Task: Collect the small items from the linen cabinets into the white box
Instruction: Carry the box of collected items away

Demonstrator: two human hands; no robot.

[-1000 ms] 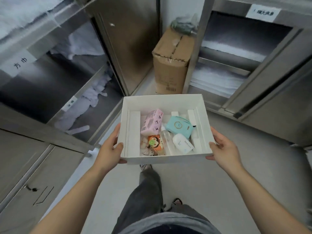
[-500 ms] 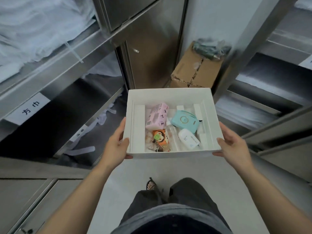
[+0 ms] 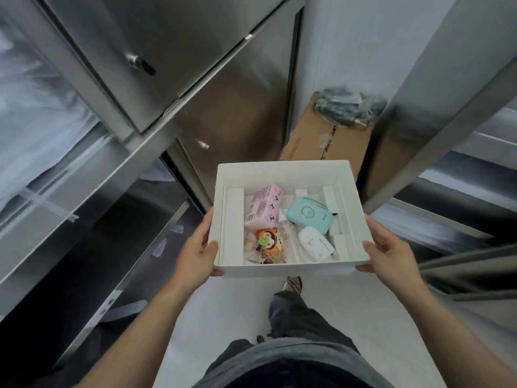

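I hold the white box (image 3: 282, 172) level in front of me, above the floor. My left hand (image 3: 200, 249) grips its left wall and my right hand (image 3: 387, 247) grips its right wall, thumbs over the rim. Inside lie a pink tissue pack (image 3: 263, 207), a teal pouch (image 3: 309, 214), a small white bottle (image 3: 316, 243), a clear bottle (image 3: 288, 229) and an orange keychain toy (image 3: 270, 242).
Open steel linen cabinets flank me: shelves with white linen (image 3: 30, 130) on the left, a steel door (image 3: 179, 51) ahead, more shelves (image 3: 453, 191) on the right. A cardboard box (image 3: 327, 144) with a plastic bundle (image 3: 347, 107) stands in the corner. My leg (image 3: 293, 317) is below.
The view has tilted up and closed in on the cabinets; the box has stayed level in both hands, its contents unmoved.
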